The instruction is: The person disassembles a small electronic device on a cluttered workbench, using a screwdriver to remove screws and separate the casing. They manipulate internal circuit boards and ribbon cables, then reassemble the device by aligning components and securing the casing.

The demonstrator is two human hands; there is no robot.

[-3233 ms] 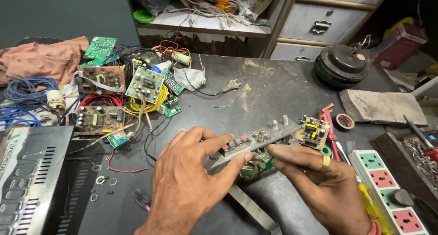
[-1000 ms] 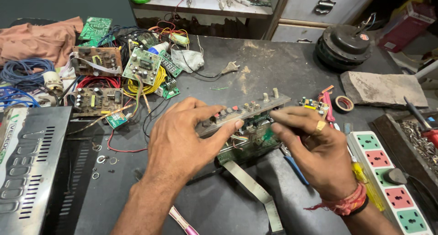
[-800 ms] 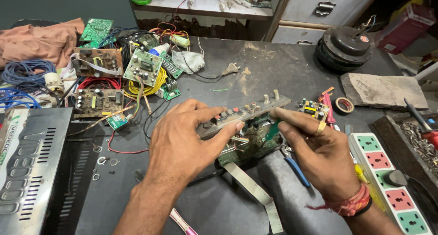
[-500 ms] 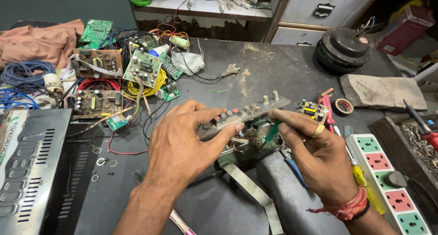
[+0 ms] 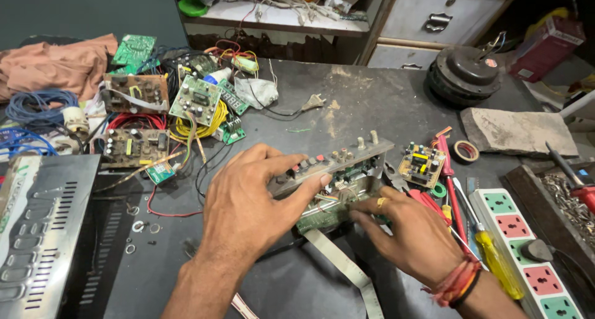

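Grey metal forms the long front panel (image 5: 334, 164) that is gripped near the centre of the frame, its row of small knobs and buttons turned upward. The left hand (image 5: 248, 201) is closed around the panel's left end, fingers curled over the top edge and thumb pressed against the face. The right hand (image 5: 412, 232), lower right of centre, is partly closed with its fingertips on the green circuit board (image 5: 328, 210) that hangs under the panel; whether the board is pinched or only touched cannot be told. A flat grey ribbon cable (image 5: 347, 269) trails from the board toward the bottom edge. The assembly is judged to be already out of its housing: a perforated metal case (image 5: 37, 232) lies apart at the lower left, and loose washers (image 5: 139, 229) are scattered beside it. Panel and board are still joined, so the separating or inspecting appears unfinished. A yellow-handled screwdriver (image 5: 496, 263) lies untouched at the lower right beside a white power strip (image 5: 527, 251). A small board (image 5: 421, 164) rests just right of the panel, and 3 or more other boards (image 5: 167, 114) are heaped with wires at the upper left.
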